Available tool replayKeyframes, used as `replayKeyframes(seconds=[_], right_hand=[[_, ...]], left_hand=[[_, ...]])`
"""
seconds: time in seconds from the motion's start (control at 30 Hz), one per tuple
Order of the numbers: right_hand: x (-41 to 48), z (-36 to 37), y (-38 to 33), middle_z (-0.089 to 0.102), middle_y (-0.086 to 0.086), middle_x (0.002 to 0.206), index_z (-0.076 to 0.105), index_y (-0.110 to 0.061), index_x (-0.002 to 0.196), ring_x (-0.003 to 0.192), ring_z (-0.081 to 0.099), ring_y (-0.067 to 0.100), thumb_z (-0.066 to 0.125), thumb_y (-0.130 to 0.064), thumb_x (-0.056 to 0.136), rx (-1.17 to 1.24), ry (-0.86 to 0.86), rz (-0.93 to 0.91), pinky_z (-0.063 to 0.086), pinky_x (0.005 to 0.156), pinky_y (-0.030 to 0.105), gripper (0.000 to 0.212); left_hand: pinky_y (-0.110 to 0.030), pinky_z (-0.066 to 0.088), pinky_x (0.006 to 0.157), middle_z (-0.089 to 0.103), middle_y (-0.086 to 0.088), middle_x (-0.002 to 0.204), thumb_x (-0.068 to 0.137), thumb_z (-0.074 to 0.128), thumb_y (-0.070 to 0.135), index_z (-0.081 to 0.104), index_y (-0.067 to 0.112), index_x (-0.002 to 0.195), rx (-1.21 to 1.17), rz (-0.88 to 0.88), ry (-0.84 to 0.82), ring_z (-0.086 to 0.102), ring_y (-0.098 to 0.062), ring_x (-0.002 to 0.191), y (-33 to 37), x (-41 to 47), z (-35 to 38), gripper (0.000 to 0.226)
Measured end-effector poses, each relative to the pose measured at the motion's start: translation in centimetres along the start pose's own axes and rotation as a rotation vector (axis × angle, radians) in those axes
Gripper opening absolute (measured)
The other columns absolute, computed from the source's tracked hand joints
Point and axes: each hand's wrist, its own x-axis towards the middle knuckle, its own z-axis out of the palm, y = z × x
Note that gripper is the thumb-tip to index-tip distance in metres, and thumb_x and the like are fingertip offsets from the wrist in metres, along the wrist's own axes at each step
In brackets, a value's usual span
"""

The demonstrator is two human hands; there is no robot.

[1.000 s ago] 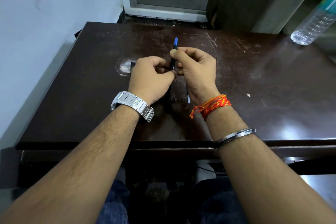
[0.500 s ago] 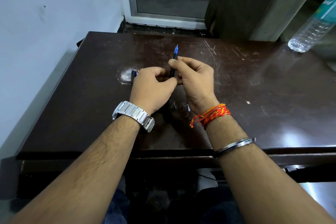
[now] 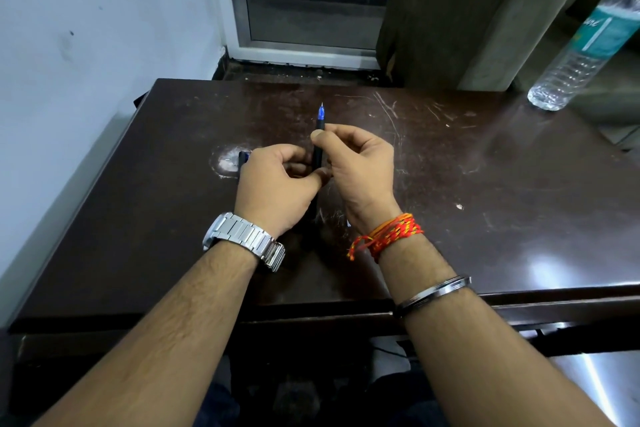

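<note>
A dark pen (image 3: 319,146) with a blue tip points away from me over the middle of the brown table (image 3: 485,184). My right hand (image 3: 360,170) pinches its barrel between thumb and forefinger. My left hand (image 3: 277,184), fingers curled, touches the pen's lower part with its thumb and holds a small dark piece with a blue end, probably the pen's cap (image 3: 243,158), which sticks out at the hand's left side. Most of that piece is hidden in the fist.
A clear water bottle (image 3: 585,45) with a teal label stands at the table's far right corner. A white wall runs along the left, a metal-framed door and a dark panel behind the table. A worn pale spot (image 3: 227,159) marks the tabletop.
Both hands keep the same hold on the pen. The camera has tilted up a little, so hands and table sit lower in view.
</note>
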Motion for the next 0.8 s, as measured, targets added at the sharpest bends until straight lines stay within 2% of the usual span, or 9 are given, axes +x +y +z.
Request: replayKeyframes(seconds=[0.17,0.23,0.33,0.43,0.53,0.63,0.8], right_hand=[[0.08,0.07,0.07,0.070,-0.010,0.063,0.075,-0.021,0.070,0.061,0.062,0.000,0.077,-0.011,0.076,-0.002,0.006,0.000,0.049,0.052,0.020,0.012],[0.07,0.06,-0.03,0.070,-0.011,0.063,0.075,-0.019,0.071,0.060,0.061,-0.001,0.076,-0.010,0.077,0.009,0.006,0.007,0.048,0.051,0.020,0.011],[0.03,0.08,-0.19,0.069,-0.010,0.063,0.072,-0.018,0.074,0.057,0.061,-0.002,0.074,-0.008,0.080,0.036,-0.013,0.024,0.047,0.049,0.017,0.012],[-0.04,0.19,-0.34,0.072,0.000,0.072,0.069,-0.016,0.079,0.060,0.063,0.003,0.072,-0.005,0.081,0.058,-0.044,0.064,0.050,0.053,0.020,0.012],[-0.22,0.31,-0.37,0.074,0.007,0.075,0.068,-0.015,0.079,0.070,0.067,0.018,0.073,-0.001,0.080,0.097,-0.068,0.087,0.055,0.060,0.030,0.015],[-0.32,0.29,-0.43,0.073,0.004,0.067,0.069,-0.013,0.078,0.062,0.066,0.016,0.076,-0.001,0.079,0.117,-0.062,0.090,0.052,0.050,0.023,0.015],[-0.27,0.11,-0.45,0.072,0.000,0.061,0.070,-0.011,0.078,0.053,0.065,0.009,0.079,0.000,0.076,0.129,-0.029,0.083,0.050,0.047,0.020,0.014]], left_hand=[[-0.012,0.050,0.054,0.069,0.014,0.064,0.066,0.088,0.024,0.064,0.034,0.067,-0.015,0.005,0.045,0.066,0.002,0.060,-0.01,-0.07,0.11,0.026],[-0.019,0.052,0.056,0.069,0.011,0.066,0.066,0.089,0.026,0.065,0.032,0.069,-0.040,-0.017,0.058,0.065,0.000,0.059,-0.07,0.01,0.11,0.024],[-0.023,0.053,0.062,0.072,0.011,0.072,0.072,0.084,0.028,0.072,0.031,0.080,-0.027,0.004,0.008,0.068,-0.005,0.067,-0.11,0.03,0.10,0.014],[-0.027,0.056,0.069,0.075,0.008,0.076,0.076,0.080,0.023,0.076,0.028,0.084,-0.020,0.018,-0.033,0.071,-0.012,0.074,-0.08,-0.07,0.13,0.010],[-0.024,0.053,0.065,0.074,0.007,0.072,0.075,0.080,0.021,0.077,0.025,0.082,-0.014,-0.002,-0.021,0.070,-0.010,0.070,-0.16,-0.01,0.13,0.008],[-0.019,0.049,0.056,0.071,0.012,0.062,0.070,0.083,0.022,0.075,0.028,0.070,-0.007,0.005,0.012,0.063,0.003,0.056,-0.09,0.04,-0.10,0.010],[-0.023,0.054,0.059,0.071,0.010,0.061,0.069,0.083,0.023,0.074,0.025,0.068,0.010,0.015,0.029,0.067,-0.004,0.059,0.18,-0.13,0.02,0.009]])
